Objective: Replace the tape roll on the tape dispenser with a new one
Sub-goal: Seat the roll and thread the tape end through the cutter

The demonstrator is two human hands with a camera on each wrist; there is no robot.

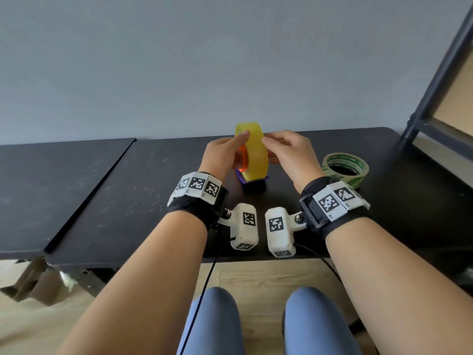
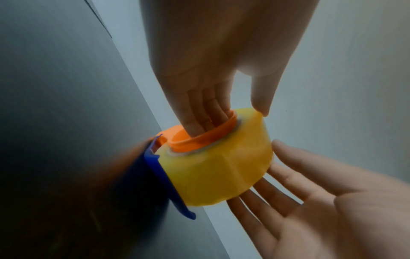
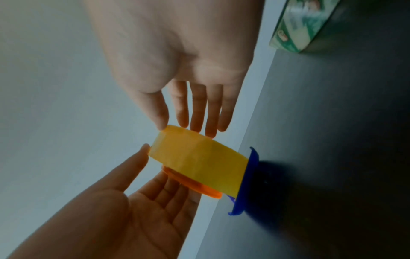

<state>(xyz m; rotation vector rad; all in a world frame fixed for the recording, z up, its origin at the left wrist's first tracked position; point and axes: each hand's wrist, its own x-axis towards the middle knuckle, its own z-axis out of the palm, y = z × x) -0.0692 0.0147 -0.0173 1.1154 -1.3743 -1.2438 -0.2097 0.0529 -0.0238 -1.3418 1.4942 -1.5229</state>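
Note:
A yellow tape roll [image 1: 254, 155] stands on edge above the black table [image 1: 128, 190], seated on the dispenser's orange core [image 1: 243, 156]. The dispenser's blue end [image 1: 252, 181] rests on the table. My left hand [image 1: 225, 152] holds it from the left, with fingers [image 2: 199, 112] inside the orange core [image 2: 199, 138] and the thumb on the rim of the yellow tape roll [image 2: 217, 171]. My right hand [image 1: 284, 149] is on the right side, its straight fingers [image 3: 197, 112] against the flat face of the yellow tape roll [image 3: 199, 161] and its thumb tip at the rim.
A second tape roll [image 1: 345, 170] with green print lies flat on the table just right of my right hand. A dark metal shelf frame [image 1: 435, 85] rises at the far right. A second black tabletop [image 1: 51, 175] adjoins on the left. A wall stands close behind.

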